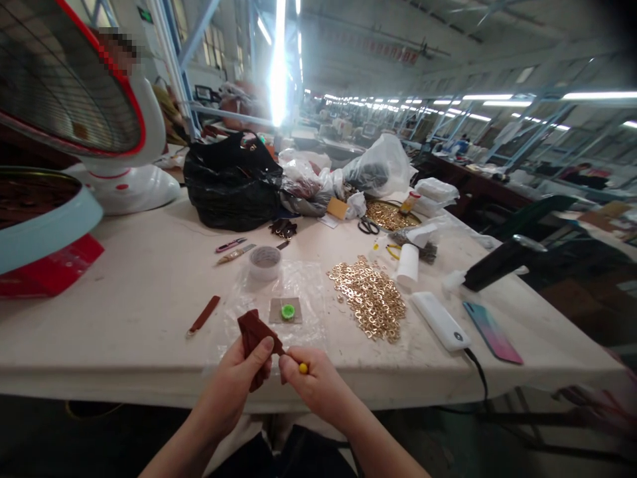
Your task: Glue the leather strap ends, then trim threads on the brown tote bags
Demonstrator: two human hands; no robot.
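Head view, left hand (237,377) holding brown pieces (253,330), tape (263,269), perhaps metal rings (372,300)

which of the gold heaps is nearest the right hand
The gold heap lying loose on the table, ahead and to the right of the right hand. The other gold heap sits farther back, in a round tray.
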